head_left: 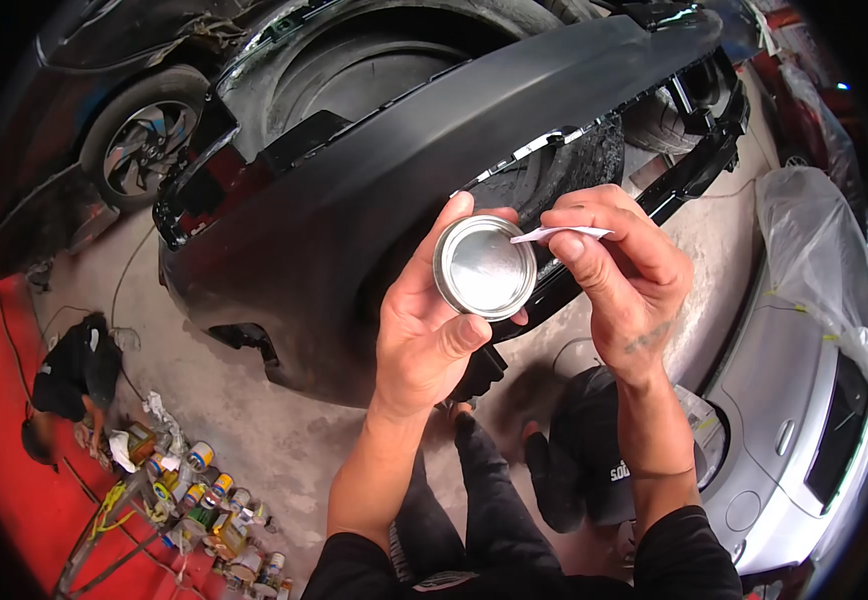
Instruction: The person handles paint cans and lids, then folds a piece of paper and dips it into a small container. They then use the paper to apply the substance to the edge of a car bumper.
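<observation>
My left hand (pixel 422 335) grips a small round metal tin (pixel 489 270), its shiny silver top facing up at me. The thumb lies along the near side and the fingers wrap round the far side. In my right hand (pixel 629 285) a folded strip of white paper or cloth (pixel 534 236) is pinched between thumb and fingers. Its pointed end is right at the tin's upper right rim. Both hands are raised in front of a matte black car bumper (pixel 384 160).
Large tyres (pixel 394 50) lie under and behind the bumper. A silver car (pixel 754 440) partly covered in plastic sheet (pixel 804 230) stands at right. Several paint cans (pixel 219 490) crowd the lower left, near a crouching person (pixel 84 365). Another person in black (pixel 584 440) is close by my right arm.
</observation>
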### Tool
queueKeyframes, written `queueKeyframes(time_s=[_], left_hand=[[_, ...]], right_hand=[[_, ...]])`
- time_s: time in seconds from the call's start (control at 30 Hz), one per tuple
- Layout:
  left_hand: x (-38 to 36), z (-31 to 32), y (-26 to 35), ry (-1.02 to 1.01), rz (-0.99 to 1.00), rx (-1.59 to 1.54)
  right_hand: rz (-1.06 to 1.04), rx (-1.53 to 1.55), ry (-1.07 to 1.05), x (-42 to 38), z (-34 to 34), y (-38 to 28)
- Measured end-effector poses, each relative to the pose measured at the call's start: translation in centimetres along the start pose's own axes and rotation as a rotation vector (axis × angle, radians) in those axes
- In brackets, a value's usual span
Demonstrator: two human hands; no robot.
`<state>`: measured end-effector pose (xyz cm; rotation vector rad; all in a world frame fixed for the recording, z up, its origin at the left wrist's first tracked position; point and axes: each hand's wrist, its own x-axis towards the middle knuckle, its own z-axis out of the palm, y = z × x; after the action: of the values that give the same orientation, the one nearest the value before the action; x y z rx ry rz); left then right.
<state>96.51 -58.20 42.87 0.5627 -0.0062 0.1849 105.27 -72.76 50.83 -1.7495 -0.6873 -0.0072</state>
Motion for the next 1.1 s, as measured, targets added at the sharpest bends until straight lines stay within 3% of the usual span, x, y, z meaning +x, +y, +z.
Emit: queueKeyframes(time_s=[0.3,0.5,0.57,1.1], left_hand=[[-0.1,-0.4,0.1,-0.002,0.006,0.001],[-0.4,-0.4,-0.2,0.001,0.007,0.008],[-0.5,-0.4,-0.2,0.005,0.007,0.011],[-1.1,-0.6,-0.4,0.04,-0.021,0.018]], right_hand=[[-0.112,-0.053,0.026,0.6,0.5,0.5],[-0.116,-0.038,0.164,2.2,1.4,1.7],[-0.212,-0.097,0.175,3.1,1.6,2.0],[-0.252,-0.153,0.21,4.3,2.4,3.0]])
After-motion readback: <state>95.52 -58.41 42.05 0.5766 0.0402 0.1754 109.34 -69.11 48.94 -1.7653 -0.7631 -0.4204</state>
